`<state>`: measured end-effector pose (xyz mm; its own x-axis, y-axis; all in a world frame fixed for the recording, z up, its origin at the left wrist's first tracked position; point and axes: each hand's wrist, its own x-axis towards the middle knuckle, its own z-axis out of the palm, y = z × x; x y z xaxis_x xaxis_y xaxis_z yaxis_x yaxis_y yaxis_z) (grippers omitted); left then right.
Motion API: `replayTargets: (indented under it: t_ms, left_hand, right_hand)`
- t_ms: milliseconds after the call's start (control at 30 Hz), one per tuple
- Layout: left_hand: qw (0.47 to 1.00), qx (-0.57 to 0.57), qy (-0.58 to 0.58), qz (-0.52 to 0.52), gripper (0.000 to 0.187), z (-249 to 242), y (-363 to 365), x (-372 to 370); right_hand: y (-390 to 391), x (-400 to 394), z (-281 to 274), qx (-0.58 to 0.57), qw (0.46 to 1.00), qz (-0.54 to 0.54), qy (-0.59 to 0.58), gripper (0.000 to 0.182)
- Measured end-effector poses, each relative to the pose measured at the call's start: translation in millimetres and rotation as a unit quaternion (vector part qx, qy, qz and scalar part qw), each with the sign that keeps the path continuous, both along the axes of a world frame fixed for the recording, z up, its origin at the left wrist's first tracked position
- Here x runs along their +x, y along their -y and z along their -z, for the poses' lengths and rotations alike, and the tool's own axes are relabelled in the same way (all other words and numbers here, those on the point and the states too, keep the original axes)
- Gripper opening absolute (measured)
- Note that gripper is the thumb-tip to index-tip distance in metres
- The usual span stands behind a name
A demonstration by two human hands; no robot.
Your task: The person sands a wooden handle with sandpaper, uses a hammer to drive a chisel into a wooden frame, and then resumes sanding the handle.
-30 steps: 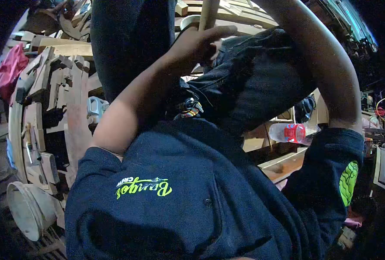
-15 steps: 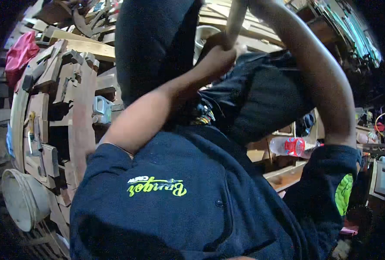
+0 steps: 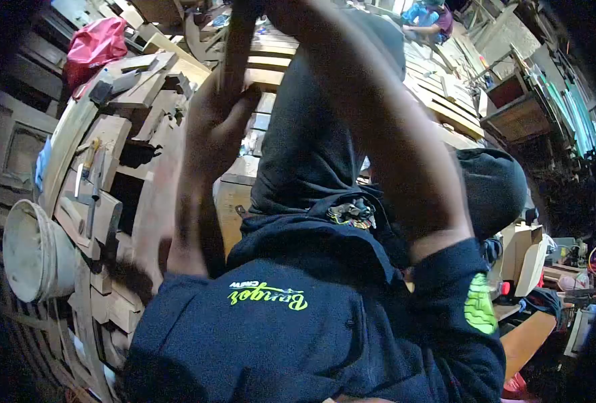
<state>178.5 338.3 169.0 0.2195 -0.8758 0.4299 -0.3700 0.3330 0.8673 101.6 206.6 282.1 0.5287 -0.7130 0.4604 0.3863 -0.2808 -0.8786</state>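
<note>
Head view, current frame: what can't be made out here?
Right hand: cut off by the head view's top edge, so its grip cannot be told.
Left hand: motion-blurred in the head view; whether it grips the bar or only touches it is unclear.
The bar's upper end: beyond the head view's top edge.
Person in the background: too small in the head view to tell what they handle.

A dark, motion-blurred shaft (image 3: 237, 47), tilted slightly, runs from the left grip (image 3: 211, 127) beyond the upper edge.
</note>
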Motion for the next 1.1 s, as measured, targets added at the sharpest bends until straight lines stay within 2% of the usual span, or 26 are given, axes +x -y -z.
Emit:
replayTargets:
  t_ms: [33,67,100,133,167,200,233,267,300,367,467,500,567,600,633,667,767,800,833,867,900,967,1000,1033,1067,1100]
  left_hand:
    - [0.997,0.051,0.022,-0.048,0.020,24.9,-8.1,26.4]
    - [0.998,0.008,-0.039,-0.048,0.020,48.9,-17.8,40.8]
    - [0.984,0.120,-0.097,-0.090,0.019,62.7,-41.3,51.1]
    - [0.960,0.166,0.098,-0.205,0.021,110.0,-52.6,84.0]
    - [0.956,0.183,0.091,-0.209,0.022,103.4,-65.9,74.2]
    - [0.953,0.200,0.084,-0.212,0.024,96.6,-75.3,65.6]
    - [0.954,0.205,0.085,-0.204,0.024,105.1,-78.1,66.5]
    - [0.940,0.246,0.089,-0.221,0.025,122.2,-80.0,67.8]
    - [0.923,0.289,0.093,-0.234,0.027,143.7,-83.2,68.9]
    - [0.927,0.297,0.111,-0.201,0.030,188.7,-81.9,75.8]
    - [0.962,0.181,0.076,-0.190,0.032,208.8,-67.9,68.0]
    - [0.941,0.277,0.079,-0.175,0.034,207.3,-57.7,73.7]
    - [0.921,0.327,0.079,-0.196,0.030,207.4,-49.7,72.7]
    - [0.921,0.327,0.077,-0.196,0.030,204.5,-51.9,70.1]
    - [0.909,0.346,-0.204,-0.111,0.026,196.5,-55.7,64.6]
    - [0.818,0.334,-0.467,-0.016,0.024,192.3,-58.4,61.4]
    - [0.778,0.364,-0.512,0.022,0.028,195.6,-55.1,65.6]
    - [0.870,0.380,-0.312,-0.033,0.029,195.0,-50.7,68.9]
    - [0.918,0.376,-0.096,-0.084,0.031,189.4,-46.5,70.0]
    - [0.932,0.303,0.074,-0.187,0.032,187.4,-46.2,64.5]
    - [0.932,0.302,0.076,-0.185,0.032,188.8,-43.1,61.4]
    - [0.913,0.249,0.153,-0.285,0.031,203.4,-33.9,57.8]
    - [0.914,0.193,0.276,-0.227,0.030,229.0,-31.1,68.9]
    - [0.969,0.208,0.076,-0.106,0.026,266.2,-20.4,86.3]
    - [0.943,0.318,-0.072,-0.062,0.024,236.0,-22.3,80.9]
    - [0.882,0.419,-0.216,-0.015,0.022,205.8,-28.0,71.7]
  right_hand:
    - [-9.6,26.0,16.1,-0.012,0.998,0.051,-0.030,0.021]
    - [1.7,76.0,67.9,-0.080,0.993,0.088,0.007,0.020]
    - [18.0,112.1,111.3,-0.147,0.980,0.127,0.042,0.019]
    - [-21.2,96.2,114.2,-0.001,0.993,0.103,-0.053,0.023]
    - [-33.3,117.2,145.6,0.019,0.979,0.188,-0.075,0.034]
    - [-21.8,156.4,201.6,0.106,0.984,0.133,-0.062,0.035]
    - [-33.5,145.7,214.5,0.055,0.984,0.144,-0.094,0.035]
    - [-42.2,144.0,217.6,0.060,0.987,0.138,-0.062,0.029]
    - [-50.6,125.0,229.5,0.260,0.958,0.079,-0.096,0.022]
    - [-50.0,110.5,239.2,0.398,0.906,0.085,-0.117,0.018]
    - [-39.2,112.4,250.3,0.332,0.924,0.111,-0.154,0.013]
    - [-36.0,112.7,253.3,0.341,0.918,0.115,-0.164,0.014]
    - [-23.1,119.2,268.3,0.249,0.934,0.154,-0.204,0.015]
    - [-16.0,120.0,276.5,0.248,0.934,0.153,-0.205,0.015]
    - [-9.5,120.4,283.8,0.229,0.953,0.043,-0.195,0.016]
    - [-4.9,120.2,290.7,0.208,0.959,-0.068,-0.181,0.017]
    - [-0.8,117.5,295.8,0.202,0.954,-0.031,-0.222,0.021]
    - [-3.8,118.4,295.8,0.301,0.924,0.118,-0.206,0.022]
    - [-5.0,117.0,297.8,0.303,0.923,0.120,-0.205,0.022]
    - [-5.2,115.2,299.1,0.330,0.907,0.190,-0.179,0.019]
    - [-3.9,113.4,299.7,0.354,0.886,0.260,-0.152,0.016]
    - [7.1,115.8,298.2,0.093,0.905,0.306,-0.281,0.014]
    - [-1.4,111.8,289.2,0.300,0.893,0.288,-0.173,0.011]
    - [-1.9,109.9,285.7,0.311,0.890,0.275,-0.188,0.012]
    - [6.9,115.4,298.5,0.304,0.905,0.217,-0.206,0.015]
    - [15.3,123.3,313.0,0.295,0.915,0.159,-0.223,0.018]
